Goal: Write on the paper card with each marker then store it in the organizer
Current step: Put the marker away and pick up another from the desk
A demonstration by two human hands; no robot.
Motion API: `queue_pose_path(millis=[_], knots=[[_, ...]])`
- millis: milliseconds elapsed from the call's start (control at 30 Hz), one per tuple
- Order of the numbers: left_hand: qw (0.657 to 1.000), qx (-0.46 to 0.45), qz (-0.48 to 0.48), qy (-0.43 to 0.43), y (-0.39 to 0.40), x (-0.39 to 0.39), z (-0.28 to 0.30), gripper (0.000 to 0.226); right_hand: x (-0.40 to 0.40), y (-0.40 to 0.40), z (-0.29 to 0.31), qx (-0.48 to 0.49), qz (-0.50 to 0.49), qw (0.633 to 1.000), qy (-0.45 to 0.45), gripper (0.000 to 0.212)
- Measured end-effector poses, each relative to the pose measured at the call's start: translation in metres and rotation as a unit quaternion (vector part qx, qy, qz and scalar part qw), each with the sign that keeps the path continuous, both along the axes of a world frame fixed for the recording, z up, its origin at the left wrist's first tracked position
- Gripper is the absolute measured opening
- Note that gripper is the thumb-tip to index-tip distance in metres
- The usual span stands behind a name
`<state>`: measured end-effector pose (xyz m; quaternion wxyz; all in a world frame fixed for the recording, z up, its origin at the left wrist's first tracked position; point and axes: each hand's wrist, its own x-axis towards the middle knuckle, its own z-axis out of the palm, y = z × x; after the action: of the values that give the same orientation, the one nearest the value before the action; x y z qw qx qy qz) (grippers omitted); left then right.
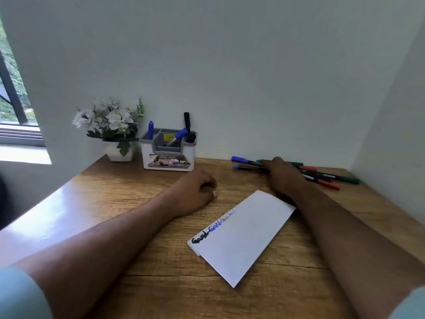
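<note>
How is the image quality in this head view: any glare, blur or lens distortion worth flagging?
Head view: daylight from the window on the left throws a bright glare patch on the desk's left edge; wide-angle bending curves the walls and stretches both forearms; the frame is slightly soft, so the writing on the paper card and the organizer label are hard to read.

Daylight enters from window (13, 93) at far left; scene evenly bright, walls soft grey-white. Strong glare band on left edge of tabletop (69, 199). Faint soft shadows under forearms. Wide-angle distortion bends the frame edges. Overall slightly soft; sleeves at bottom corners blurred; writing on paper card (241, 236) smeared.
</note>
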<state>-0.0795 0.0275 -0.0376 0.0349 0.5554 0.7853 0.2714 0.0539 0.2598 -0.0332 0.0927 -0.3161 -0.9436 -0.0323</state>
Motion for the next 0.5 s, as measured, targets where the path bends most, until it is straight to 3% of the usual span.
queue_pose_path(millis=[233, 300, 400, 500], knots=[[0.999, 0.015, 0.014, -0.028, -0.003, -0.001, -0.002, 0.028, 0.002, -0.012, 0.015, 0.06, 0.02, 0.997, -0.043, 0.014], [0.999, 0.019, 0.01, -0.032, -0.004, 0.0, -0.001, 0.029, 0.003, -0.022, 0.02, 0.065, 0.049, 0.996, -0.035, 0.017], [0.999, 0.019, 0.001, -0.037, -0.006, -0.002, 0.0, 0.03, -0.001, -0.029, 0.018, 0.042, 0.086, 0.995, -0.023, 0.044], [0.999, 0.019, -0.004, -0.04, -0.006, -0.003, -0.001, 0.03, -0.005, -0.027, 0.016, 0.03, 0.067, 0.996, -0.058, 0.026]])
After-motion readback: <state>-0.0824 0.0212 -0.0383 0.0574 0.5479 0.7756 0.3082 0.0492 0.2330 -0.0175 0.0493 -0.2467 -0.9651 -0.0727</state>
